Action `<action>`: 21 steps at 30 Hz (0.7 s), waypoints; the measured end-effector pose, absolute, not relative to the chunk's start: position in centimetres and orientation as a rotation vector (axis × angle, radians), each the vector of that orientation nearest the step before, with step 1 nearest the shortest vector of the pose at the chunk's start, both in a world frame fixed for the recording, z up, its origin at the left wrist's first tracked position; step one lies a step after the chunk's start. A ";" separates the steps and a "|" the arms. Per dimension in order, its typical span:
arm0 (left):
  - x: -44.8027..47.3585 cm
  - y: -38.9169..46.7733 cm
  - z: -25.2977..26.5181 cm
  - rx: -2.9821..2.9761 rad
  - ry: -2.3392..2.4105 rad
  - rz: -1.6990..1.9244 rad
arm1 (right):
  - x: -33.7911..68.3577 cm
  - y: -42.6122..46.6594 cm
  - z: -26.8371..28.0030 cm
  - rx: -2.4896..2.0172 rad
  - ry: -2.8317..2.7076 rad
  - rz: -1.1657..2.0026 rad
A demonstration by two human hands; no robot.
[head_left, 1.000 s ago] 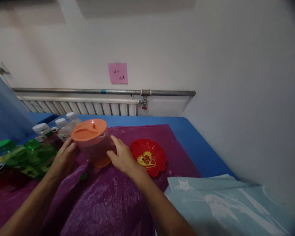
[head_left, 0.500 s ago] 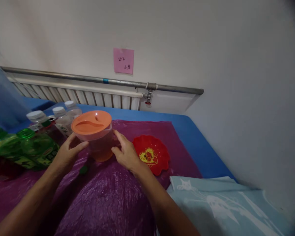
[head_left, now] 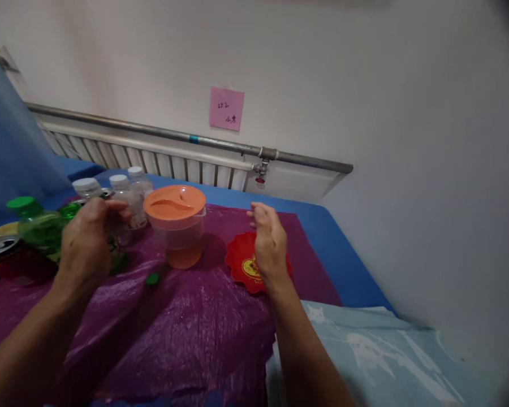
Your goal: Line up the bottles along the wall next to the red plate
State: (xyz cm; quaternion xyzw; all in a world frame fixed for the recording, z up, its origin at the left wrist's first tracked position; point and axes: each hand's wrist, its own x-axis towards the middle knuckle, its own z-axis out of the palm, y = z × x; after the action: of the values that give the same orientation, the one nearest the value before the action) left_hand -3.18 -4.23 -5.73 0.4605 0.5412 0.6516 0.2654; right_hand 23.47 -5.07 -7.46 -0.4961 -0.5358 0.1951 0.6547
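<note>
**Both hands lifted clear of the orange-lidded jug**

On the purple plastic sheet [head_left: 186, 333], the largest thing on the blue-covered table [head_left: 335, 249], stands a clear jug [head_left: 178, 240] with an orange lid [head_left: 174, 202]. It sits upright between the two hands and touches neither. A little orange liquid lies at its bottom, so it is probably light. Its wall looks like thin, stiff, smooth plastic that may slide in the palm; a grip low around the body, or one hand on each side, seems safest. Whether the lid is pressed home cannot be told.

A pale blue towel [head_left: 385, 350] with a cat print lies at the near right. Behind the right hand [head_left: 269, 243], raised with loose, spread fingers and holding nothing, lies a red scalloped dish [head_left: 240, 263]. Left of the jug, the left hand [head_left: 87, 237] hovers with curled fingers in front of the green bottles [head_left: 38, 226] and white-capped bottles [head_left: 129, 195]; whether it grips one is unclear. These crowd the jug's left side. A small green cap [head_left: 152, 278] lies loose before the jug.
</note>
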 end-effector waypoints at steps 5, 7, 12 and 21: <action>-1.9 -4.5 -1.9 1.192 1.153 1.687 | 23.4 -8.0 -4.8 -0.936 -1.188 0.288; -1.5 -5.2 -0.6 1.229 1.143 1.686 | 23.5 -8.9 -3.9 -0.867 -1.161 0.234; -1.3 -6.0 1.7 1.344 1.026 1.727 | 23.8 -10.6 -1.3 -0.770 -1.022 0.124; -2.1 -2.9 -1.6 1.228 1.212 1.467 | 26.2 -7.1 -3.6 -0.901 -0.927 0.259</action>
State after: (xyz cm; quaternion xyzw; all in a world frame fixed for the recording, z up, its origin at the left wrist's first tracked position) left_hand -2.11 -2.88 -1.60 0.4910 0.4844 0.5864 0.4247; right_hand 26.16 -7.15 -3.62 -0.4186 -0.4306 0.1202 0.7905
